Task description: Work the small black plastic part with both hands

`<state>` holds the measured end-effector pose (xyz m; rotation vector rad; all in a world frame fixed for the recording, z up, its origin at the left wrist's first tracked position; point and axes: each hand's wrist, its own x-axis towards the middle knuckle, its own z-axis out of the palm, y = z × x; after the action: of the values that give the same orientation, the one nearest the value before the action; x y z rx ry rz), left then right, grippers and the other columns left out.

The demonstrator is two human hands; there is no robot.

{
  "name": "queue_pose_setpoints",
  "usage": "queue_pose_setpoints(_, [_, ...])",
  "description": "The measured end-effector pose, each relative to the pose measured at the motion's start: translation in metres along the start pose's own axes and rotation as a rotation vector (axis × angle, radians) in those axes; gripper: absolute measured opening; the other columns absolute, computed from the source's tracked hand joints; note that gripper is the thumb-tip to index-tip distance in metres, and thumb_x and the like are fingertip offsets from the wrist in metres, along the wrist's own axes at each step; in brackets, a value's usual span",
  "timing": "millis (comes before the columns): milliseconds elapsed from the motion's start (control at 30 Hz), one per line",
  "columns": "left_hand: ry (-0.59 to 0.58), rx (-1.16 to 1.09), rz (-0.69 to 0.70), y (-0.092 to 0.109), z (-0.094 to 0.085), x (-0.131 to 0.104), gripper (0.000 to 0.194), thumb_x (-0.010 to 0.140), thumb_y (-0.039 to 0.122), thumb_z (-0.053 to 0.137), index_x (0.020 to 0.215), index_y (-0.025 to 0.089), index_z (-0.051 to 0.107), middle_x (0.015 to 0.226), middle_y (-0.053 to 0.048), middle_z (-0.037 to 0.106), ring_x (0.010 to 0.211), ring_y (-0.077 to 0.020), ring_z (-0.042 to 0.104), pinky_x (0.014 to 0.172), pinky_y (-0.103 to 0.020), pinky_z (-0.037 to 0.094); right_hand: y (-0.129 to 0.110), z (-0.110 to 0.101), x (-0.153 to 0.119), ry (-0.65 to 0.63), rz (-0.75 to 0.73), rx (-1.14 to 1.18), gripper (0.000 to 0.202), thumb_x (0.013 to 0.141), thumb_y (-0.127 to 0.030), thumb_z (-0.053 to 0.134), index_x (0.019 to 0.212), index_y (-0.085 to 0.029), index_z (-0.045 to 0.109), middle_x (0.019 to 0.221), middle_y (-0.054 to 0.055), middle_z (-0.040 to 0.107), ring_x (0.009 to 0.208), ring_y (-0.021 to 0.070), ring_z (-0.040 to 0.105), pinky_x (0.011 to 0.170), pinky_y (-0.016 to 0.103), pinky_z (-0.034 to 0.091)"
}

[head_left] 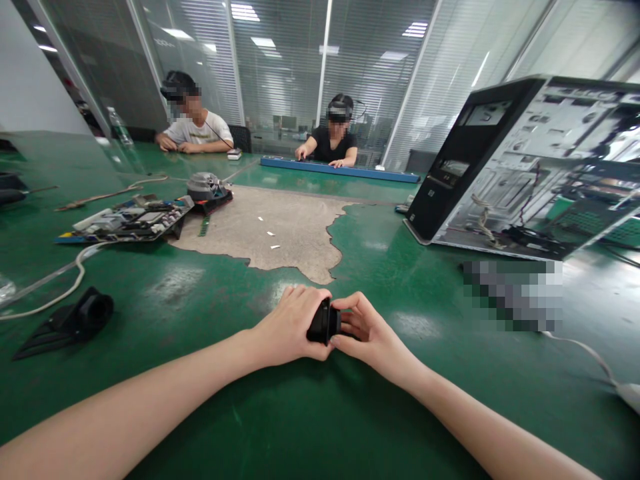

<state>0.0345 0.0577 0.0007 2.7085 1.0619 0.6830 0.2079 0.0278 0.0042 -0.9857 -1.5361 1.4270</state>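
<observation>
A small black plastic part (pixel 320 325), boxy with a raised rim, is held just above the green table, close in front of me. My left hand (pixel 285 328) is wrapped round its left side, and its fingers hide much of that end. On the other side, the thumb and fingers of my right hand (pixel 369 339) grip the narrower right end. The two hands almost meet at the part. What exact kind of part it is, I cannot tell.
On the left lie a circuit board (pixel 133 219), a cooling fan with heatsink (pixel 207 187), a black plastic duct (pixel 75 320) and a pale cable (pixel 80 267). An open computer case (pixel 480 173) stands right. Two people sit opposite, one touching a blue bar (pixel 340 170).
</observation>
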Motion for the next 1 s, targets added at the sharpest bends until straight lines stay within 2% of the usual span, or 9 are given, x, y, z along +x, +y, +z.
queue_pose_setpoints(267, [0.009, -0.03, -0.001, 0.0006, 0.0001, 0.0012, 0.052, 0.062, 0.037, 0.059, 0.106, 0.018, 0.037, 0.095, -0.005, 0.052, 0.084, -0.0231, 0.046, 0.073, -0.035, 0.033, -0.0011, 0.0003, 0.001, 0.029, 0.007, 0.062, 0.024, 0.07, -0.028, 0.064, 0.084, -0.022, 0.044, 0.088, -0.001, 0.054, 0.083, 0.0125, 0.057, 0.08, 0.032, 0.045])
queue_pose_setpoints(500, [-0.003, -0.07, -0.039, -0.0007, -0.0021, 0.0006, 0.055, 0.062, 0.036, 0.062, 0.107, 0.018, 0.037, 0.095, -0.005, 0.051, 0.085, -0.0234, 0.046, 0.074, -0.036, 0.034, -0.003, -0.0028, 0.0025, 0.222, 0.061, 0.02, 0.031, 0.066, -0.029, 0.067, 0.09, -0.021, 0.049, 0.095, 0.002, 0.056, 0.085, 0.0148, 0.057, 0.085, 0.035, 0.044])
queue_pose_setpoints(700, [-0.001, -0.04, -0.018, 0.0024, -0.0021, -0.0005, 0.052, 0.061, 0.036, 0.063, 0.104, 0.018, 0.038, 0.093, -0.005, 0.051, 0.084, -0.0229, 0.046, 0.073, -0.035, 0.033, -0.001, -0.0023, 0.0056, 0.078, 0.098, 0.076, 0.029, 0.064, -0.027, 0.069, 0.086, -0.019, 0.052, 0.088, 0.001, 0.061, 0.084, 0.0164, 0.06, 0.081, 0.034, 0.045])
queue_pose_setpoints(833, [0.009, -0.016, 0.008, 0.0052, -0.0006, -0.0019, 0.054, 0.062, 0.037, 0.064, 0.104, 0.017, 0.038, 0.094, -0.005, 0.051, 0.084, -0.0232, 0.046, 0.072, -0.035, 0.033, -0.0013, -0.0015, 0.0078, 0.07, 0.082, 0.036, 0.029, 0.06, -0.026, 0.072, 0.081, -0.019, 0.053, 0.083, -0.001, 0.062, 0.082, 0.016, 0.06, 0.078, 0.033, 0.044])
queue_pose_setpoints(1000, [0.017, -0.009, 0.025, 0.0041, 0.0013, -0.0031, 0.058, 0.062, 0.039, 0.066, 0.106, 0.018, 0.036, 0.098, -0.006, 0.052, 0.085, -0.0235, 0.046, 0.073, -0.035, 0.033, -0.0012, 0.0006, 0.0047, 0.083, 0.067, 0.015, 0.027, 0.062, -0.026, 0.071, 0.081, -0.019, 0.052, 0.082, -0.001, 0.061, 0.081, 0.0157, 0.059, 0.078, 0.033, 0.045])
